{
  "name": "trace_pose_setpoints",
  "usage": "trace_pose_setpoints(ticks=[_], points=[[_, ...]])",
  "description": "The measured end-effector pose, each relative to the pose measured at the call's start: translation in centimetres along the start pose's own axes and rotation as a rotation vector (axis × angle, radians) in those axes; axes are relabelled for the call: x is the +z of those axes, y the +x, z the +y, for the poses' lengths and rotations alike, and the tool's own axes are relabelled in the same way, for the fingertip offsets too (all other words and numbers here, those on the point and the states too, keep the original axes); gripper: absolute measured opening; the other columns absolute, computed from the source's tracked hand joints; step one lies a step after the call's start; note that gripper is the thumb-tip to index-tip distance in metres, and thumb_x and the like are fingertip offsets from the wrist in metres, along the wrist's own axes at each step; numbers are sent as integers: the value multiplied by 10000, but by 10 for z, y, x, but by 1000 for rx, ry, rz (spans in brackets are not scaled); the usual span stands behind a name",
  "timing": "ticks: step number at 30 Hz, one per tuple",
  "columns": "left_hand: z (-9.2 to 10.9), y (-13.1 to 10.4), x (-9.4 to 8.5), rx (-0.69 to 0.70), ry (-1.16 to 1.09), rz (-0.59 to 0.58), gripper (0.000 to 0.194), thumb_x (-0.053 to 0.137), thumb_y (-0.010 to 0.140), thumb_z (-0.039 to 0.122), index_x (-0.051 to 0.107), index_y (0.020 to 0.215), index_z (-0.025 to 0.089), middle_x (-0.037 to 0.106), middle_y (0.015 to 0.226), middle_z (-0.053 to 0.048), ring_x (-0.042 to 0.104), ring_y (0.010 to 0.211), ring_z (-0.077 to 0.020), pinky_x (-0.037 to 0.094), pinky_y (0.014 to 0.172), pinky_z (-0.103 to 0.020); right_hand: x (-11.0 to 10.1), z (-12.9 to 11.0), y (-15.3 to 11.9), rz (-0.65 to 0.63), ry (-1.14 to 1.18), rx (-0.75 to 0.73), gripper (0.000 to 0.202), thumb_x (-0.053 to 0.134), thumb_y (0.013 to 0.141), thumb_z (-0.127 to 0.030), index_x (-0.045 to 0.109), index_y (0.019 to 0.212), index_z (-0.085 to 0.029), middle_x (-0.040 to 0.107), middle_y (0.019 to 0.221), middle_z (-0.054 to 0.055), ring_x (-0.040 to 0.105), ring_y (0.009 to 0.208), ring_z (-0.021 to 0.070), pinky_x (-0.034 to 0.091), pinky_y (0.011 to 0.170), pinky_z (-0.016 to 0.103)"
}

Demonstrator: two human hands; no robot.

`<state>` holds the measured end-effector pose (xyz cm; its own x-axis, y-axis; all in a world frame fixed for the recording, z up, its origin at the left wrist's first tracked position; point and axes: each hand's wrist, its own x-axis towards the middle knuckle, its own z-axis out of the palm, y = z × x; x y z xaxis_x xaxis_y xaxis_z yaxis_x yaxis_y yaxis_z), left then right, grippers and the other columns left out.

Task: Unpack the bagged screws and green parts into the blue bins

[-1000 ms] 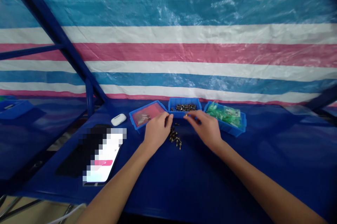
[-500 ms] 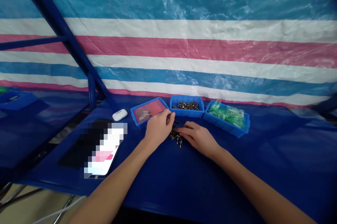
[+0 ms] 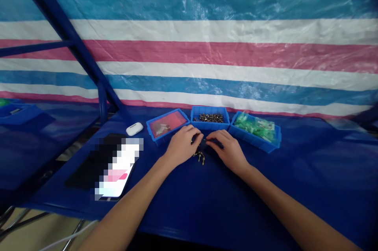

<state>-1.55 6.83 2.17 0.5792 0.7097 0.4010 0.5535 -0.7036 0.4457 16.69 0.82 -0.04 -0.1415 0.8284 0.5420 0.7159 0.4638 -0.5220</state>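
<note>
Over a little pile of small brass-and-dark metal parts [image 3: 201, 157] on the blue table, my two hands come almost fingertip to fingertip. My left hand [image 3: 183, 144] is closed in a pinch on the pile's left side, hiding some of the parts; what it grips, if anything, is too small to name. My right hand [image 3: 227, 149] has thumb and forefinger nearly together, pinching a tiny metal part [image 3: 204, 139] that shows in the gap between the hands. Just behind them, a blue bin [image 3: 210, 126] holds many similar metal parts.
At the back left, a blue bin [image 3: 153, 139] holds a reddish sheet and small pieces; another bin [image 3: 256, 139] on the right contains green plastic bags. A white case [image 3: 134, 129] and a phone [image 3: 118, 172] on a dark pad lie left. Behind hangs a striped sheet [image 3: 206, 52].
My right hand has lifted slightly away from the pile, fingertips now higher. My left hand has shifted a little right, toward it. The bins stay where they were.
</note>
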Motion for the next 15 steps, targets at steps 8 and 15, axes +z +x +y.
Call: trace_pose_setpoints(ticks=[8,15], points=[[-2,1,5,74,-145,-82,131,545,932,250,661,900,200,643,884,-14,549,853,-170,435,797,-311,-2,1,0,50,-10,-32,146,586,913,-227,620,1055,-223,649,1002,49,569,971,203,494,860,348],[-2,0,5,80,-76,-108,147,540,933,268,663,891,200,657,919,-25,551,887,-182,438,844,-327,-3,5,-1,-126,-94,-11,172,515,948,-258,650,1047,-218,668,998,73,578,954,224,495,870,390]])
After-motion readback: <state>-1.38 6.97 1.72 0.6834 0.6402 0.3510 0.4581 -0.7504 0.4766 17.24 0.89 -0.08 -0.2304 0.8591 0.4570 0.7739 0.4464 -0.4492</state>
